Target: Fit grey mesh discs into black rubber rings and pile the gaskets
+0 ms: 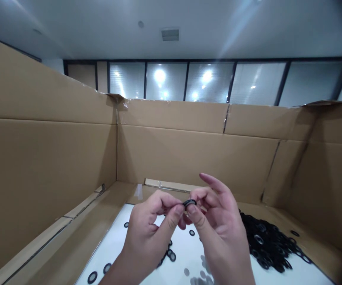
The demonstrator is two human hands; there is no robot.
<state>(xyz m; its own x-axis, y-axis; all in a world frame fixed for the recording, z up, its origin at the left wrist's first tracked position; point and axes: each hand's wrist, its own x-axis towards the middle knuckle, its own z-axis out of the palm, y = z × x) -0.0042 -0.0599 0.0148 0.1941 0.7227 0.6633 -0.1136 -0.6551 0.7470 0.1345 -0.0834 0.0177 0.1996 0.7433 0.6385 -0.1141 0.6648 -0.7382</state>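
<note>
My left hand (151, 222) and right hand (222, 222), nearest the lens, both pinch one black ring (190, 202).
Ring sits above the white surface (113, 244), fingertips at opposite edges; a light, level pinch should guard against slipping. Wrists angled inward, thumbs on my side, one right finger lifted toward 10 o'clock. From the ring: black pile (267, 247) at 4 o'clock, loose rings (92, 277) near 8.
</note>
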